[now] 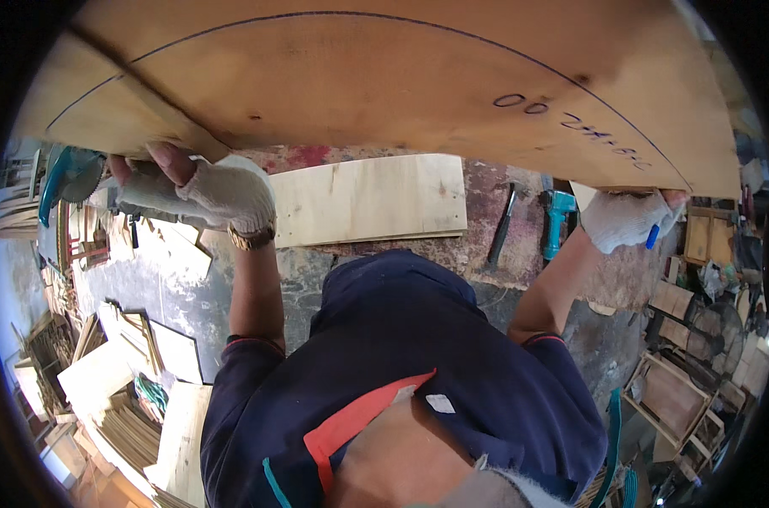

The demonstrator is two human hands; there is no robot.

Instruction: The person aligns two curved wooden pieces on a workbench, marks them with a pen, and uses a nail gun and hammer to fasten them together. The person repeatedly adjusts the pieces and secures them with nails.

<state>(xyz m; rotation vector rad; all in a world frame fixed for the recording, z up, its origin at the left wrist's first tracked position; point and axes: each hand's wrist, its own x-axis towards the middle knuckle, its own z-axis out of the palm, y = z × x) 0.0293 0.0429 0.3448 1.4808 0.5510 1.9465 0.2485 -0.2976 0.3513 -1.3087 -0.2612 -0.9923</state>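
Observation:
A large plywood sheet (359,85) is raised in front of me, with a curved blue line and handwriting on its face. A dark diagonal seam or shadow crosses its left part. My left hand (224,193), in a pale fingerless glove, is closed on the sheet's near edge at the left, fingertips showing. At the right end of that edge my right hand (626,218), gloved alike, grips the sheet; its fingers are partly hidden. A blue pen (652,237) sticks out from the right hand. Below the sheet, pale boards (367,199) lie stacked on the worktable.
On the stained worktable (520,300), a hammer-like tool with a dark handle (502,224) and a teal power tool (557,222) lie near my right forearm. A teal circular saw (69,184) stands at far left. Wood offcuts (130,427) pile at lower left; wooden frames (668,398) crowd the right.

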